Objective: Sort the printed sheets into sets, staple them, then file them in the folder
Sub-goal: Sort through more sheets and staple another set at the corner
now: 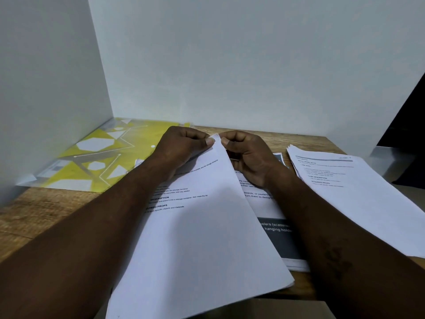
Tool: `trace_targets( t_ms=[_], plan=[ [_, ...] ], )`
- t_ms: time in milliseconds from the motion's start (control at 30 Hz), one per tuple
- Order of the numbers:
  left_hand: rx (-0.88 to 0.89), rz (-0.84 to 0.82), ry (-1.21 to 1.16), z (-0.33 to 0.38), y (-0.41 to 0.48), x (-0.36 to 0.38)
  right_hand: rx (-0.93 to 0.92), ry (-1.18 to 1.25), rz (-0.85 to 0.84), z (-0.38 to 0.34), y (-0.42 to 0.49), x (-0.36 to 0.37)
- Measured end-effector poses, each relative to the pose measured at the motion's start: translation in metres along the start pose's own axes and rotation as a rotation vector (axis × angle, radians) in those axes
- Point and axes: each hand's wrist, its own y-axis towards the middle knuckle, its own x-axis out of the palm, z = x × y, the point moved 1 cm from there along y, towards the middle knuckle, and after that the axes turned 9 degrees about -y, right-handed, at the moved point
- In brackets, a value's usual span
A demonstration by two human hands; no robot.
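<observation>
Sheets [202,238], seemingly between left hand [181,147], right hand [250,155]

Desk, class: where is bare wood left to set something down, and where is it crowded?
Bare wood lies front-left, between the yellow folder and the left arm, and a back strip between the right hand and the wall. Sheets crowd the centre and right.

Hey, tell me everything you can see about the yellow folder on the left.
The yellow folder looks like glossy translucent plastic, printed with white polygons and thin lines. It lies flat on the wooden table, against the left wall. A printed sheet seems to show through its near corner. The left hand hides its right edge.
</observation>
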Motion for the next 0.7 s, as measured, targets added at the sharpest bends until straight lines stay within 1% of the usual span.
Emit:
trace_targets(
  t_ms=[133, 233, 300, 367, 433, 533, 600, 633, 667, 700],
  plan=[
    [-0.004, -0.001, -0.01, 0.0, 0.001, -0.001, 0.013, 0.018, 0.012, 0.001, 0.001, 0.0],
    [0.017, 0.015, 0.011, 0.0, 0.003, -0.002, 0.003, -0.027, 0.051, -0.003, -0.001, 0.002],
    [0.057, 0.028, 0.072, -0.002, 0.005, -0.001, -0.029, -0.165, 0.107, -0.008, -0.003, -0.001],
    [0.105, 0.024, 0.148, -0.006, 0.006, 0.004, -0.086, -0.378, 0.195, -0.014, -0.005, -0.01],
    [0.134, 0.019, 0.184, -0.009, 0.007, 0.009, -0.143, -0.541, 0.298, -0.02, -0.01, -0.021],
    [0.146, 0.033, 0.197, -0.01, 0.007, 0.009, -0.18, -0.671, 0.439, -0.029, -0.021, -0.039],
    [0.137, 0.028, 0.204, -0.012, 0.006, 0.009, -0.16, -0.739, 0.546, -0.035, -0.027, -0.053],
    [0.14, 0.022, 0.218, -0.013, 0.006, 0.009, -0.135, -0.811, 0.595, -0.039, -0.028, -0.06],
    [0.145, 0.02, 0.232, -0.014, 0.006, 0.01, -0.081, -0.924, 0.616, -0.044, -0.03, -0.068],
    [0.148, 0.023, 0.24, -0.015, 0.007, 0.011, 0.011, -1.068, 0.597, -0.049, -0.032, -0.076]
  ],
)
